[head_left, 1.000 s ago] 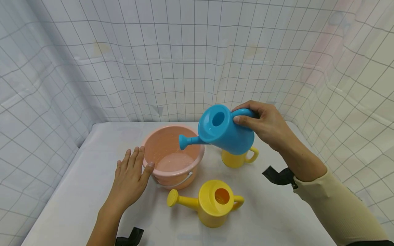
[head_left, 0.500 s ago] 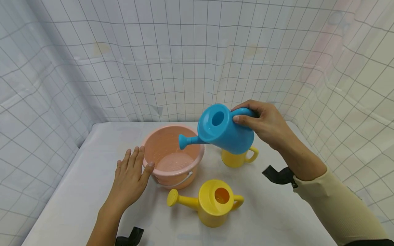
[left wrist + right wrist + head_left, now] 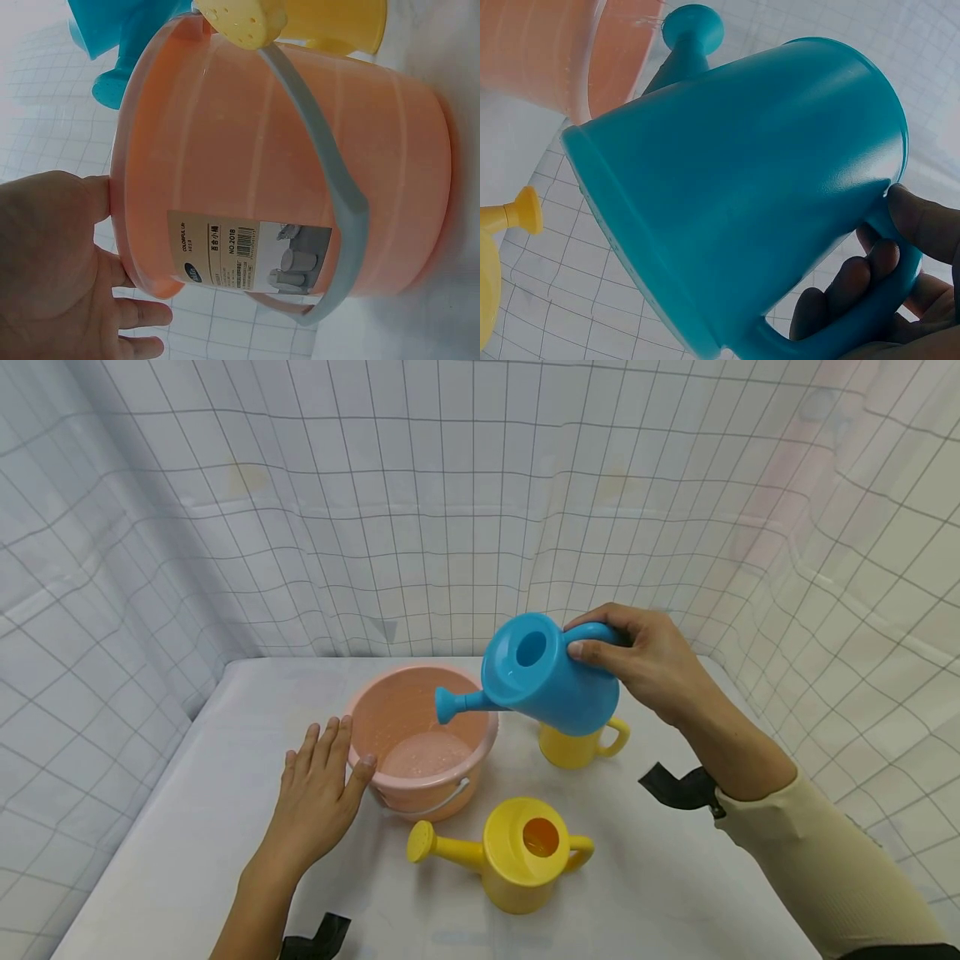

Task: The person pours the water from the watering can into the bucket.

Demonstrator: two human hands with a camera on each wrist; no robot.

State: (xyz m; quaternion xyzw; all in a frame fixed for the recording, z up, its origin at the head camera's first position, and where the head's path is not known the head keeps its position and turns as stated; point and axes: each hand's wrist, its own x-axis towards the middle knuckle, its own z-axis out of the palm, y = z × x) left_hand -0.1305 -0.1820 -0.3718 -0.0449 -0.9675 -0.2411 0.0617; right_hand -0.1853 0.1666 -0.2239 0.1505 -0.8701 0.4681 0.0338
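Right hand: the right hand (image 3: 645, 660) is grasping the handle (image 3: 596, 633) of the blue watering can (image 3: 573, 697), its thumb pressing on top and its fingers curling around.
Blue can's place: it is hanging clear of the worktop (image 3: 637, 868), just left of the right hand and partly covering the rear yellow watering can (image 3: 567, 750).
Blue can's direction: its spout (image 3: 480, 702) is pointing left over the bucket (image 3: 427, 797); its body's long axis is tilting, the top leaning up and left, the base sitting lower right.
Spray: thin streaks are showing beside the spout's end in the right-wrist view.
Left hand: the left hand (image 3: 315, 793) is grasping nothing, its fingers extending and touching the bucket's rim.
Front yellow watering can (image 3: 517, 860): it is standing upright near the bucket, its spout pointing left.
Backdrop: a gridded cloth (image 3: 450, 485) is hanging behind.
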